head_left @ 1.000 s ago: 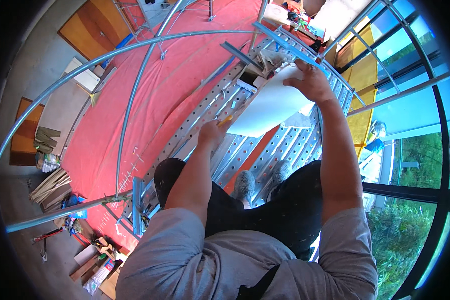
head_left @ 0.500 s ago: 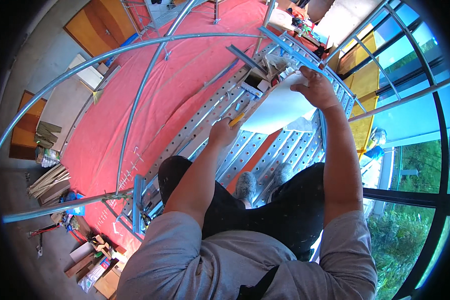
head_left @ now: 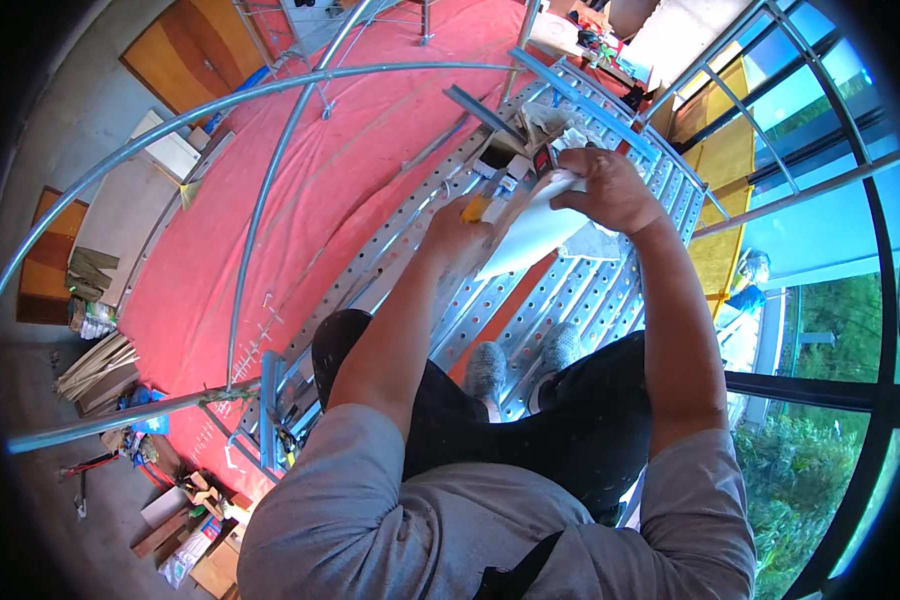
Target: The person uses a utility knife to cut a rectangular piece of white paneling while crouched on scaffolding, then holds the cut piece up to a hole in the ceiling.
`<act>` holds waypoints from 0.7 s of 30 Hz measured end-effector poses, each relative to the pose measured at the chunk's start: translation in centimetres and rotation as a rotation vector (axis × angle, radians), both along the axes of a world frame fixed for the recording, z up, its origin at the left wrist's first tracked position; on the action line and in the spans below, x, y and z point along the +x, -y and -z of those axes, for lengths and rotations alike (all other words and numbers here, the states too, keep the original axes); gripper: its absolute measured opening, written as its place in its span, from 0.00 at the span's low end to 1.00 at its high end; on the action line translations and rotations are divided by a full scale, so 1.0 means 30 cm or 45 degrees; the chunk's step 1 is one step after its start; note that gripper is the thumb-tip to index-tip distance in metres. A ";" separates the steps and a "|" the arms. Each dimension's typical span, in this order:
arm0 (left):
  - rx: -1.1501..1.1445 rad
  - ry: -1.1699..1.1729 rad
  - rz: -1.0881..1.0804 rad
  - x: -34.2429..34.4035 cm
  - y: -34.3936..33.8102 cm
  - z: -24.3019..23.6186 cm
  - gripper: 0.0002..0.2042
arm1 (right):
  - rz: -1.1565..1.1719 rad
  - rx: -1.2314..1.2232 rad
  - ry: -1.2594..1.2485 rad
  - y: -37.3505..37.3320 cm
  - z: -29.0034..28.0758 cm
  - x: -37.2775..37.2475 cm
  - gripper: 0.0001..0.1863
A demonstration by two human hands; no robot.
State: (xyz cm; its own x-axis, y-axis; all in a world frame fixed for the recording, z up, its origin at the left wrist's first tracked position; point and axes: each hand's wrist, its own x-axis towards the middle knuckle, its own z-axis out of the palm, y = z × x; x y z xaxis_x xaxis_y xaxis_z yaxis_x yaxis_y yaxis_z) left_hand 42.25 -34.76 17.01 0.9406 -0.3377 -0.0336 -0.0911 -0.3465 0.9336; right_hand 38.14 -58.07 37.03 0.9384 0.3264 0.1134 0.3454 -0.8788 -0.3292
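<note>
Both hands drawn in closer over the perforated metal scaffold deck [head_left: 580, 300] versus a second ago: right hand [head_left: 610, 190] clamped on the white sheet [head_left: 535, 230], now partly rolled, left hand [head_left: 460, 225] closed around a yellow-handled tool [head_left: 473, 208] at the sheet's edge.

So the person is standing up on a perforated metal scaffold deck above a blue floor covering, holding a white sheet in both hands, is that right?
Not quite: the floor covering below is red, not blue. The head view shows it. The rest holds: the person stands on the perforated metal scaffold deck, with the right hand and left hand on the white sheet.
</note>
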 end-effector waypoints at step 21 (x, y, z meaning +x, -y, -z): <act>0.395 0.010 -0.743 0.152 -0.178 0.059 0.14 | 0.551 0.148 0.003 0.262 0.027 -0.085 0.27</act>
State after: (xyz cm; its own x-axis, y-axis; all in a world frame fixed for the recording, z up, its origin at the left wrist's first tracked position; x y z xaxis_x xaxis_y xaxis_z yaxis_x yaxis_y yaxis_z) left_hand 46.82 -29.42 15.24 0.9670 0.2517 -0.0393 0.1864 -0.5940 0.7826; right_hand 35.59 -65.92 36.24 0.9855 -0.1111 0.1282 -0.0449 -0.8996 -0.4343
